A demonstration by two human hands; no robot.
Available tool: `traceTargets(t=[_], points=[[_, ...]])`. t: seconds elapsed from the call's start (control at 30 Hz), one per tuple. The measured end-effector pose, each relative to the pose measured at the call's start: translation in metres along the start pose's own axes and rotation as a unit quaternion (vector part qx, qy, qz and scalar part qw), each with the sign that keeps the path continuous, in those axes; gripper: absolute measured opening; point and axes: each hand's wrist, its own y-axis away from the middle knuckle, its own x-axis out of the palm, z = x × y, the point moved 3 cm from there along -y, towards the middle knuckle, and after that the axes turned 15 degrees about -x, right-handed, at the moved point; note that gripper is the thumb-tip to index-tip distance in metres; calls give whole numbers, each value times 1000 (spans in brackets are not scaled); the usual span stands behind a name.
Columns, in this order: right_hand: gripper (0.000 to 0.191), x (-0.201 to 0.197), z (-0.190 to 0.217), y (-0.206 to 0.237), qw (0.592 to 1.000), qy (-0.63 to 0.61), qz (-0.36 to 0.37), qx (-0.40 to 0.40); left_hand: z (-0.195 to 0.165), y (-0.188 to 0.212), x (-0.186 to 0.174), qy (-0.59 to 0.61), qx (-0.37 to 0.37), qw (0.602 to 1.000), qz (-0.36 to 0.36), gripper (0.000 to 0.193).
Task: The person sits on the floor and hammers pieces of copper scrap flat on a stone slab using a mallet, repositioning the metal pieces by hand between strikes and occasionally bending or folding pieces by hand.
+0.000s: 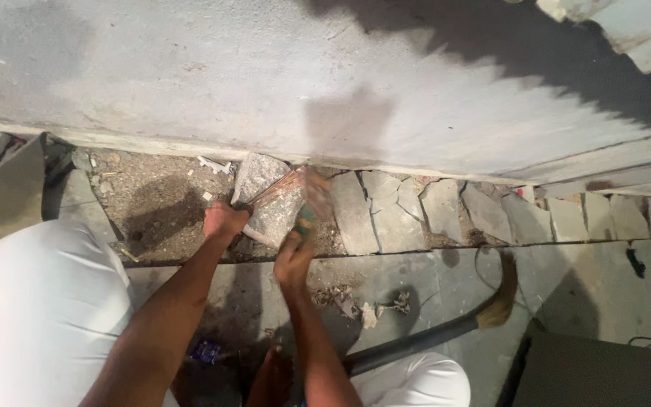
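My left hand (224, 221) grips the lower left edge of a flat grey stone piece (265, 197) that stands tilted on the ground at the foot of a grey wall (265, 75). My right hand (294, 258) is closed around the green handle of a tool (307, 211); its head is motion-blurred over the stone's right side, so I cannot tell its kind. A row of broken grey stone pieces (416, 211) lies set along the wall base to the right of the stone.
Loose dirt (160, 203) fills the gap left of the stone. A broom with a dark handle (484, 309) lies on the paved floor at lower right. A dark slab (597, 369) sits at bottom right. My white-clad knees are at bottom left and centre.
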Motion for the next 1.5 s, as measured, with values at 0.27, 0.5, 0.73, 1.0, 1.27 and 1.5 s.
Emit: traceTargets(t=[0.27,0.5,0.73,1.0,1.27,1.5], points=[[47,-46,5,-1,980,44,17,194,-1,0,-4,-17,3,1000,18,69],[42,-76,134,-87,958,-234,-109,-124,0,-1,3,-9,5,1000,-10,67],[53,-10,-3,-9,997,-54,-3,-63,-3,6,-4,-8,4,1000,3,75],[49,-30,16,-31,995,1,56,84,1,-4,-1,-3,13,1000,14,77],[51,-87,146,-97,959,-182,-91,-196,-1,5,6,11,6,1000,27,76],[56,-25,-8,51,992,49,-118,21,-16,20,16,8,-5,1000,-18,87]])
